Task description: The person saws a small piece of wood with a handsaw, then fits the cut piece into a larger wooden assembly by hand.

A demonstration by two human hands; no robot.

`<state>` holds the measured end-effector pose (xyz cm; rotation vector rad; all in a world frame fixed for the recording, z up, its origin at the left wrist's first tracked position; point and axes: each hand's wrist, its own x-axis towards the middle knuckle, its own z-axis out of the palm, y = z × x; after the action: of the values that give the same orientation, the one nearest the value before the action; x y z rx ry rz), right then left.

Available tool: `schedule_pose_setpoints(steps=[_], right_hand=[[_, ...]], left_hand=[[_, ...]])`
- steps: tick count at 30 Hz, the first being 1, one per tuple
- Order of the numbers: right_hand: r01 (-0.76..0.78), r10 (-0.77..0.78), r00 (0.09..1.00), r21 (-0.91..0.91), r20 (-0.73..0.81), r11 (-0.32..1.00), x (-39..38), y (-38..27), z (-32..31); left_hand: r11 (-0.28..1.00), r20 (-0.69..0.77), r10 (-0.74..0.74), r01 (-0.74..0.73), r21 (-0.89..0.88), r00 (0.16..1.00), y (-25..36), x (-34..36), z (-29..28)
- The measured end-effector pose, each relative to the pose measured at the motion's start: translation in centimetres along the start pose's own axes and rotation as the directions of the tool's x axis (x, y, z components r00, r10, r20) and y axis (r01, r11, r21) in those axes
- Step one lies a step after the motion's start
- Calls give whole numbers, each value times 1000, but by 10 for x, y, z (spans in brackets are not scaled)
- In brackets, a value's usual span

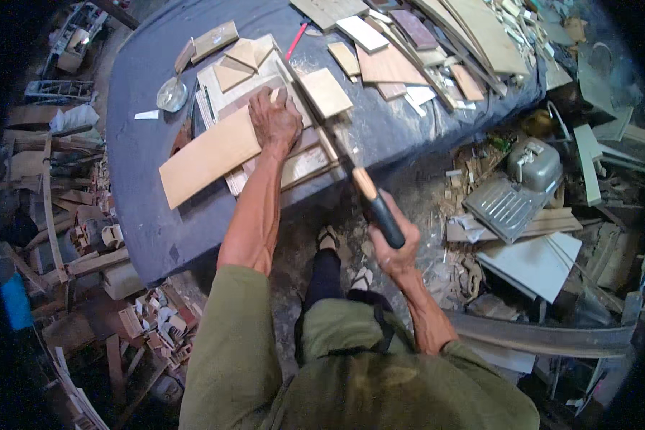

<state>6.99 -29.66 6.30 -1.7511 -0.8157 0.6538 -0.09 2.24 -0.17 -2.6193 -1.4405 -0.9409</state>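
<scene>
My left hand point(274, 122) presses down on a pale wooden board point(209, 159), its fingers curled over the far edge. This board lies at a slant across a stack of flat boards point(307, 166) on the cloth-covered table. My right hand point(395, 244) is closed around the black and wooden handle of a handsaw point(376, 208). The saw's thin blade points away from me, running along the right side of the stack; motion blurs part of it. A squarish pale wood piece point(324, 92) sits just right of the blade. Where the teeth meet the wood cannot be made out.
The dark-covered table point(147, 229) carries triangular wood pieces point(240, 59), a clear container point(171, 94), a red marking tool point(296, 41) and heaped offcuts point(401, 61) at far right. A metal sink point(509, 204) and scrap lie on the right; more offcuts point(166, 326) litter the left floor.
</scene>
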Motion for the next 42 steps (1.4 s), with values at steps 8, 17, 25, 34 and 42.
schedule_pose_setpoints(steps=[8,17,25,34,42], right_hand=[[-61,59,998,-146,-15,987,-115,-14,-61],[31,-31,1000,37,0,999,-16,-30,-9],[176,-179,983,-104,-28,979,-73,-25,-54],[82,-82,997,-20,10,996,-42,-11,-24],[111,-111,994,-74,2,991,-39,-16,-33]], left_hand=[[999,-24,-42,41,-19,999,-9,-10,11],[999,3,-43,43,-9,999,-1,-11,0],[1000,-26,1,-2,-19,1000,-11,-7,5],[998,-11,-70,70,2,997,-7,-9,7],[999,-29,43,-42,23,999,-12,-8,9]])
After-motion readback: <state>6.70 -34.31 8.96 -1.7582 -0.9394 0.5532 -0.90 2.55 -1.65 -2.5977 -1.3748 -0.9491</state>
